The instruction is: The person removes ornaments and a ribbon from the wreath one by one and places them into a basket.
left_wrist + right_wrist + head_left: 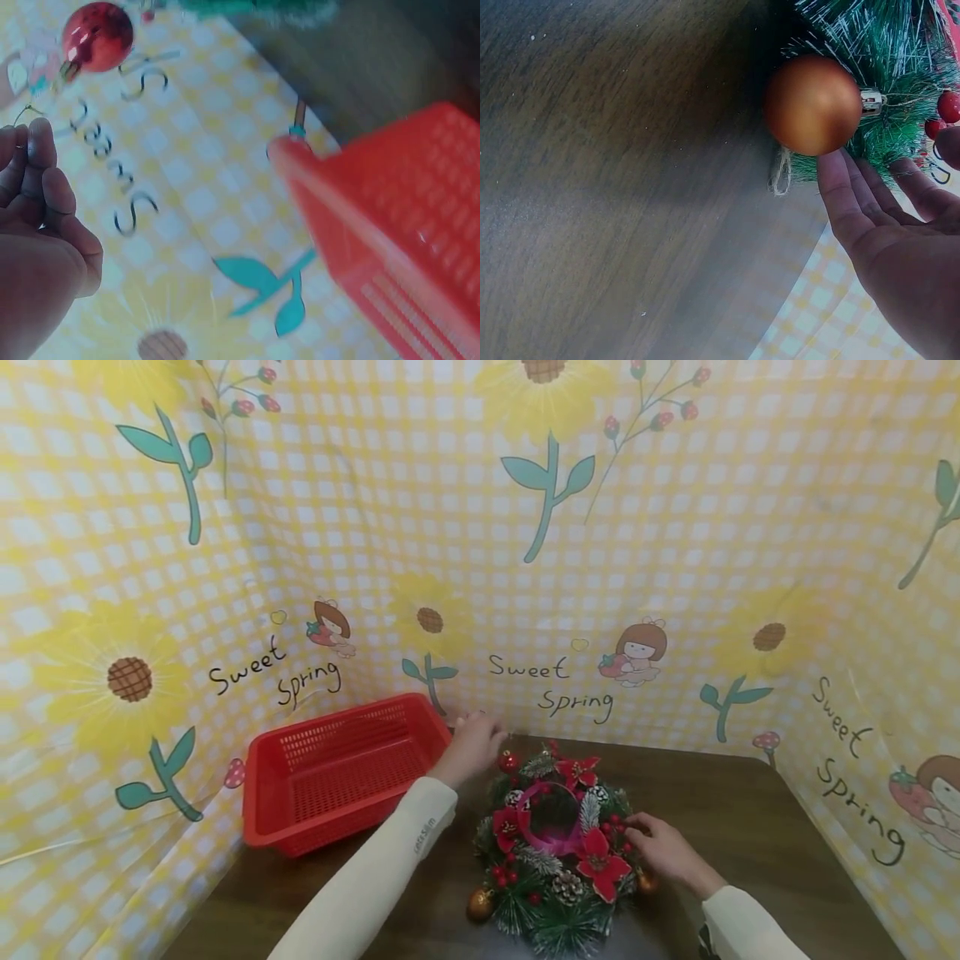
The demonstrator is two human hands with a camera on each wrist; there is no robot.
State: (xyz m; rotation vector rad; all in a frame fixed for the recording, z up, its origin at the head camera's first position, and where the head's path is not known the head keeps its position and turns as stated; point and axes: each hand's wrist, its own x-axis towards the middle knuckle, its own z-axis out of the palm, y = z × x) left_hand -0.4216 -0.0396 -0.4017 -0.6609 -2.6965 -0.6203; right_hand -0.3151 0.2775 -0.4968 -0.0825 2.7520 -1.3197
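Note:
A Christmas wreath [566, 887] with red flowers, berries, pinecones and a pink ribbon lies on the table. At its far left edge, my left hand [474, 745] has its fingertips together on a thin gold thread [28, 109] close to the red ball ornament [97, 37]. My right hand [663, 847] holds the wreath's right edge, thumb by the red berries [947, 109] and fingers among the green needles. Just beside those fingers hangs a gold ball ornament [814, 105] with a silver cap.
A red plastic basket [345, 835] with perforated walls stands left of the wreath, close to the left forearm. Behind the brown table [720, 793] rises a yellow checked cloth [450, 527] printed with sunflowers. Another gold ball [480, 906] sits at the wreath's near left.

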